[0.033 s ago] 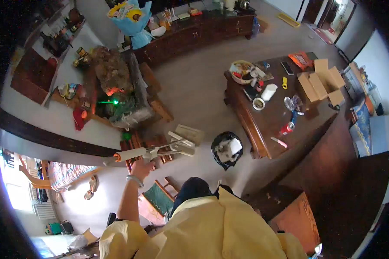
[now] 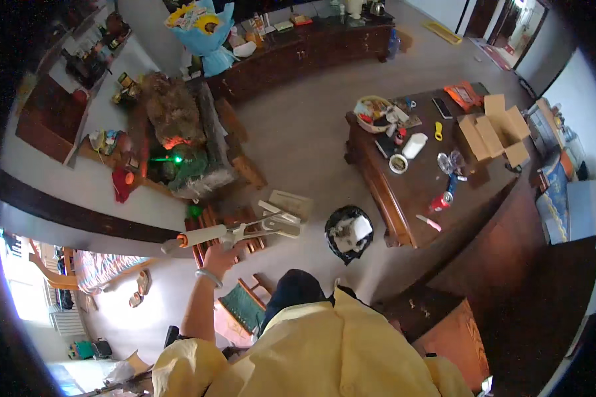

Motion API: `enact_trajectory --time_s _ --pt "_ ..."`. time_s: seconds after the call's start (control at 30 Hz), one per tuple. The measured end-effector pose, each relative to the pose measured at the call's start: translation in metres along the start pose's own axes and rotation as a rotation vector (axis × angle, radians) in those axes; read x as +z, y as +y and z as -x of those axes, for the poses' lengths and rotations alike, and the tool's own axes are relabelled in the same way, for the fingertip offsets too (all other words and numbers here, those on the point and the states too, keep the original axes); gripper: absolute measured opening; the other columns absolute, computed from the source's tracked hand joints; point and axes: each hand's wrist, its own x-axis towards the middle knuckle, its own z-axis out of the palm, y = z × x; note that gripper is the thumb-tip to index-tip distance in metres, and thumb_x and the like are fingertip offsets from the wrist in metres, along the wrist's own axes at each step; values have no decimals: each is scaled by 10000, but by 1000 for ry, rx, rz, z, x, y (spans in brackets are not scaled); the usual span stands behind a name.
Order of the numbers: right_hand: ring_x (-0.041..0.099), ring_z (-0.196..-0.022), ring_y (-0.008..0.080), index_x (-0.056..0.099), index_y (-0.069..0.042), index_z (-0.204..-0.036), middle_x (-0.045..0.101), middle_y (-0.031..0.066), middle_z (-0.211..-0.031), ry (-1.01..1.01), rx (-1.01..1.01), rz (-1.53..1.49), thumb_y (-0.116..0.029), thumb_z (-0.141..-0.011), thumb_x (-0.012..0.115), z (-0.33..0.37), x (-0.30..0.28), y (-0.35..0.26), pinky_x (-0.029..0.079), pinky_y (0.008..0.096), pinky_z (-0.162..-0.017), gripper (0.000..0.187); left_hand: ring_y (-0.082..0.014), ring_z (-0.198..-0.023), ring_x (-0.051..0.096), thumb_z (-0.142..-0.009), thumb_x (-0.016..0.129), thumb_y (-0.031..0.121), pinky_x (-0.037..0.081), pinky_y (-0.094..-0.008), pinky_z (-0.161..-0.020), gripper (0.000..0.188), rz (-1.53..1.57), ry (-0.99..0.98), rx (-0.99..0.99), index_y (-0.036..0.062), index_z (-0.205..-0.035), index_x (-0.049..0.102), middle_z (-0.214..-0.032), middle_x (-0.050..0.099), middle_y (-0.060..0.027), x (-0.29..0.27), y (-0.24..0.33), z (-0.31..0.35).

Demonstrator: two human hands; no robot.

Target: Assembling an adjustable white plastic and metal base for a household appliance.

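My left hand (image 2: 219, 259), with a pale bangle at its wrist, reaches forward on the left, its fingers closed around a long white tool (image 2: 205, 235). The tool has a thick cylindrical body, an orange ring at its left end and a jointed, flat pale part at its right end. Its exact kind is unclear. Beneath that right end, a pale flat panel (image 2: 291, 204) lies on the floor. A small folding stool (image 2: 242, 306) with a green seat stands just below my left hand. My right hand is out of the picture.
A black-lined bin (image 2: 349, 255) holding white waste stands ahead. Right of it is a dark wooden table (image 2: 404, 198) with a cardboard box (image 2: 478, 137), a red can (image 2: 442, 202), a knife (image 2: 428, 223) and a basket (image 2: 373, 112). A rockery (image 2: 172, 116) stands left, a long cabinet (image 2: 311, 56) behind.
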Motion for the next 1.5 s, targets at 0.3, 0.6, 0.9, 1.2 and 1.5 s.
enact_trajectory --time_s 0.3,0.6,0.9,1.2,1.5 --pt "614 -905 227 579 -115 -1147 622 57 -1065 -357 -282 -337 -309 -850 577 -117 64 -186 517 393 -656 355 -182 -638 634 -816 660 311 484 -350 -567 362 -156 27 137 -45 -878 638 -740 654 -130 -33 157 -119" --pt "576 -1052 186 631 -27 -1116 642 79 -1118 -370 -510 93 -272 -910 628 60 236 -609 455 335 -920 320 -348 -798 654 -804 654 373 502 -415 -720 460 -250 73 704 -24 -1033 621 -828 667 -205 -52 235 -295" --pt "539 -1053 131 553 -36 -1233 602 50 -1143 -661 -707 -172 -254 -940 588 21 244 -882 419 300 -937 367 -320 -812 663 -812 599 295 506 -406 -738 367 -241 -174 235 -17 -1003 623 -876 675 -202 -36 440 -422" --pt "561 -1080 204 458 -15 -1256 606 101 -1113 -781 -634 -152 -87 -801 710 -27 201 -1105 477 357 -894 525 -345 -875 658 -835 620 371 512 -417 -761 445 -67 -238 175 -50 -979 601 -876 663 -232 21 536 -605" --pt "573 -1083 271 441 18 -1215 546 139 -1173 -572 -405 -903 100 -694 529 -114 213 -1278 509 385 -878 535 -404 -1010 556 -905 517 468 431 -427 -922 541 -243 -654 537 -42 -1079 567 -1112 553 -289 37 652 -815"
